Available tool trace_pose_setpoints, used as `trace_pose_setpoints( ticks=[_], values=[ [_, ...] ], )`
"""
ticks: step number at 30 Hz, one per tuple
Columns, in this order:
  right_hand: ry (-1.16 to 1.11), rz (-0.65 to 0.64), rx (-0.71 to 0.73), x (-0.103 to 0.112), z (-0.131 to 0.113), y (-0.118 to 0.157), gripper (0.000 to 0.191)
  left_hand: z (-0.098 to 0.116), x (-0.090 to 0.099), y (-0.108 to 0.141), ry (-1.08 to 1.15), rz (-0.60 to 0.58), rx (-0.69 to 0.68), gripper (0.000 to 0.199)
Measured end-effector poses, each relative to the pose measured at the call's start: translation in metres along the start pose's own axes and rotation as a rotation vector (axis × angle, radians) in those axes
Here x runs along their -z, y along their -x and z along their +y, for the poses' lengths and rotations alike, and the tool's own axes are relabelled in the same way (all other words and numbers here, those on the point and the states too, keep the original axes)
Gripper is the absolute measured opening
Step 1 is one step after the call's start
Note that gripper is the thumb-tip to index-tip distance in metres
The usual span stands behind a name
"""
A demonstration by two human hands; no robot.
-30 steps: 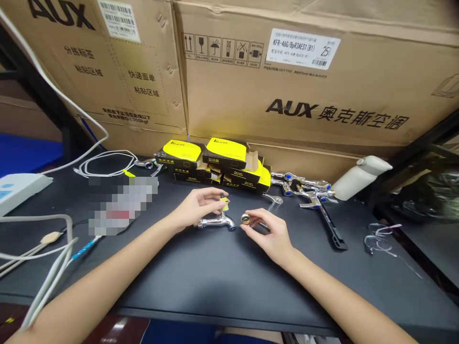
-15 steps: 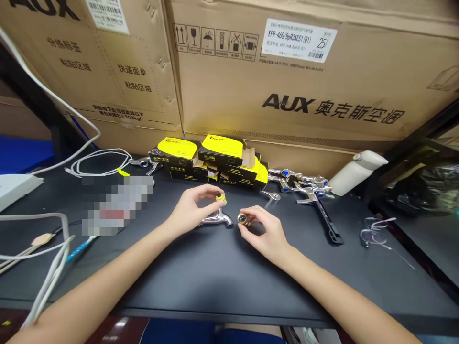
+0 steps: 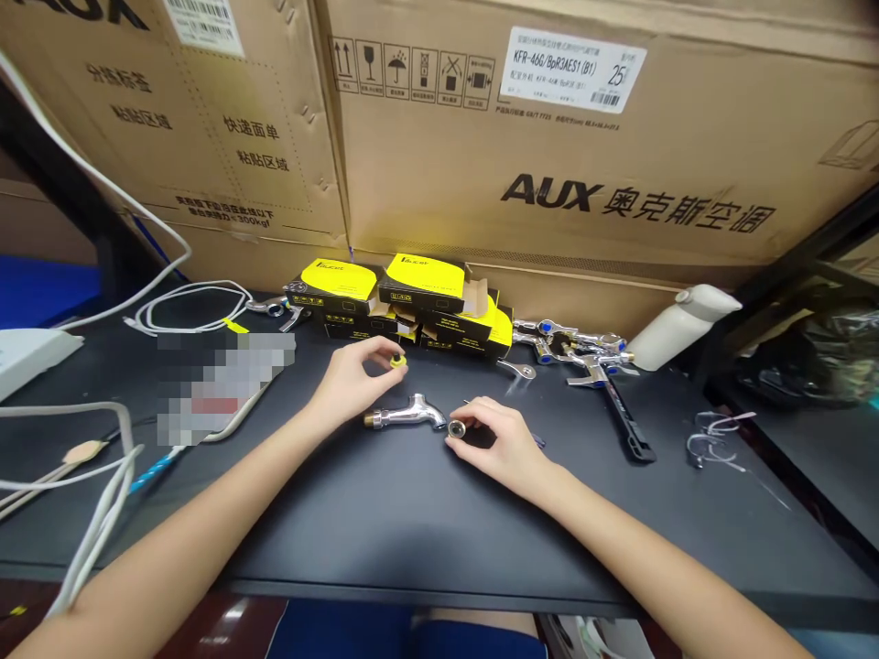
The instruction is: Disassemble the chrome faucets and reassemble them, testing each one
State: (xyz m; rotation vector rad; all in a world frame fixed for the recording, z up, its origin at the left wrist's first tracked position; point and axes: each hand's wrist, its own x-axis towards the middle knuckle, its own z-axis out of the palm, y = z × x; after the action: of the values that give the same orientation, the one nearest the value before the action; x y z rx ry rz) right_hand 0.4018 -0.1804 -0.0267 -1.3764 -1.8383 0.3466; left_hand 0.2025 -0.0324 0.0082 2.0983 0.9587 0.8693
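Fingers of the left hand pinched a small yellow part at 12 o'clock from the chrome faucet body. Fingers of the right hand gripped a round metal fitting at about 3 o'clock, just beside the spout; contact there could not be determined. The chrome faucet body lay on the tabletop, brass end towards 9 o'clock. A loose lever lay at 2 o'clock, with further faucets beyond it. Stacked boxes stood at 12 o'clock.
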Motion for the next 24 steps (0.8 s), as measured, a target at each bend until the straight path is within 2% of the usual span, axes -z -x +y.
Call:
trace_pose_setpoints(
  ticks=[4, 7, 9, 12, 13, 15, 18, 21, 24],
  values=[
    [0.037, -0.027, 0.009, 0.001, 0.0, 0.0, 0.017, -0.021, 0.006, -0.01, -0.104, -0.136, 0.052, 0.025],
    [0.021, -0.002, 0.007, 0.002, -0.002, 0.0, 0.023, -0.023, 0.006, -0.009, -0.121, -0.154, 0.027, 0.027],
    [0.007, 0.071, 0.022, 0.002, -0.003, 0.0, 0.02, -0.016, 0.007, -0.006, -0.169, -0.107, -0.047, 0.034],
    [-0.004, 0.219, 0.084, 0.004, -0.004, 0.0, 0.012, 0.003, 0.009, 0.002, -0.244, -0.041, -0.246, 0.036],
    [-0.005, 0.265, 0.101, 0.005, -0.005, -0.001, 0.012, 0.009, 0.009, 0.006, -0.24, -0.082, -0.302, 0.034],
    [-0.004, 0.33, 0.111, 0.007, -0.006, -0.001, 0.013, 0.017, 0.008, 0.013, -0.223, -0.252, -0.377, 0.035],
    [-0.012, 0.346, 0.08, 0.008, -0.006, -0.001, 0.014, 0.019, 0.001, 0.021, -0.229, -0.467, -0.402, 0.044],
    [-0.035, 0.314, 0.025, 0.006, -0.005, 0.0, 0.015, 0.012, -0.007, 0.024, -0.238, -0.533, -0.345, 0.038],
    [-0.044, 0.304, -0.001, 0.004, -0.005, 0.0, 0.017, 0.009, -0.011, 0.022, -0.183, -0.503, -0.281, 0.029]
  ],
)
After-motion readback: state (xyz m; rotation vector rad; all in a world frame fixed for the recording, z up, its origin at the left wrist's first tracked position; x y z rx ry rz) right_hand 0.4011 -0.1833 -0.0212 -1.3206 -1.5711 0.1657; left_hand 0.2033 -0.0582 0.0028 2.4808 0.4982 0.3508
